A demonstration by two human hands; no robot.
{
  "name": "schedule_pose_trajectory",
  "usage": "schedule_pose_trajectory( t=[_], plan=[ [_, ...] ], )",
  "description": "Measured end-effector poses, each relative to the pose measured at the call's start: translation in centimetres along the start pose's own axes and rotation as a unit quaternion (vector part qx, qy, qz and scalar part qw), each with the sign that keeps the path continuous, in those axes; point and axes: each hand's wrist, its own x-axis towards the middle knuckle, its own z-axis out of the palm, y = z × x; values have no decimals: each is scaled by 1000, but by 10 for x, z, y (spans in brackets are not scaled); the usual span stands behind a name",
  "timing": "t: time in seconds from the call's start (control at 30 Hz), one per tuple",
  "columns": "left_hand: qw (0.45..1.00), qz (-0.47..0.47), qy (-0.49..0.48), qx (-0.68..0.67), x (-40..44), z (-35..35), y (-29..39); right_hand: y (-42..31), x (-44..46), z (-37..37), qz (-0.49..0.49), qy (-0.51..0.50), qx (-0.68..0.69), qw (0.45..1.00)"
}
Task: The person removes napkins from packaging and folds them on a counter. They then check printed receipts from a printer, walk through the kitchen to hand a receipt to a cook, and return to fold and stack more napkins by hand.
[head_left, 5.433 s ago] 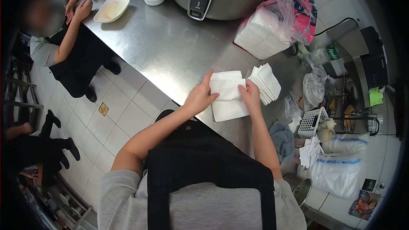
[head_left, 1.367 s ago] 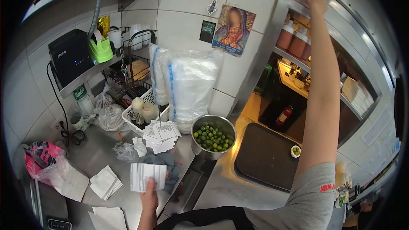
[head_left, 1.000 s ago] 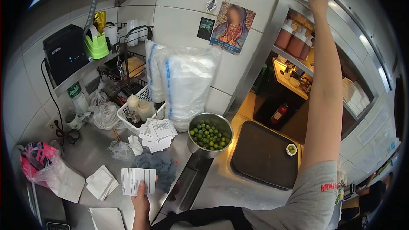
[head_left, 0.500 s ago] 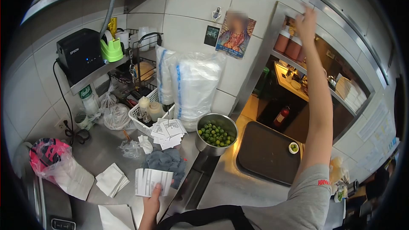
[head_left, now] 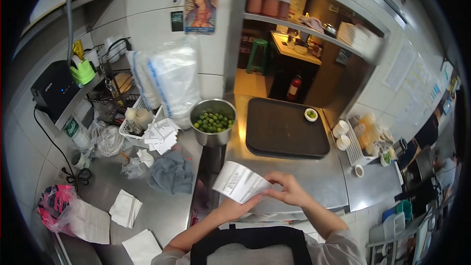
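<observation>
Printed paper receipts (head_left: pixel 238 181) are held up in front of my body, over the front edge of the steel counter. My left hand (head_left: pixel 239 208) is closed on their lower edge, thumb towards the right. At their right corner, the fingers of my right hand (head_left: pixel 290 191) pinch the paper. Beyond the receipts lies a dark serving tray (head_left: pixel 287 130) with a small white cup of cut limes (head_left: pixel 310 114) on it. A steel pot of small limes (head_left: pixel 212 136) stands left of the tray. A crumpled grey cloth (head_left: pixel 171 172) lies left of my hands.
More receipts (head_left: pixel 162 135) rest by a white basket (head_left: pixel 130 136). Napkins (head_left: pixel 125 208) and a bag of napkins (head_left: pixel 88 221) lie on the left. A black printer (head_left: pixel 54 93) sits on a shelf. A pass-through shelf (head_left: pixel 304 29) holds sauce bottles. Another basket (head_left: pixel 360 154) stands right.
My right hand has come down from the upper shelf opening to the receipts. My left hand has moved right with them. The camera view has turned right and down.
</observation>
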Motion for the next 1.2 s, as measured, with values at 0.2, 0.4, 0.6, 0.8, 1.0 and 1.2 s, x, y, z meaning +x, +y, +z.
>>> schedule_pose_trajectory(
  t=[0.2,0.4,0.6,0.8,1.0,1.2],
  plan=[
    [976,-26,-151,-155,33,121,8,10,-177,-19,255,251,204,911],
    [877,-212,-158,-400,67,291,43,-9,-342,-21,305,418,130,846],
    [840,-196,-160,-479,108,447,105,-11,-487,-10,265,719,122,631],
    [846,-82,-372,-373,110,605,133,-37,-594,-22,221,836,141,482],
    [732,-60,-565,-377,111,743,157,-23,-696,-63,227,872,82,425],
    [673,-90,-608,-412,133,874,210,-13,-801,-125,232,888,37,396]
  ],
)
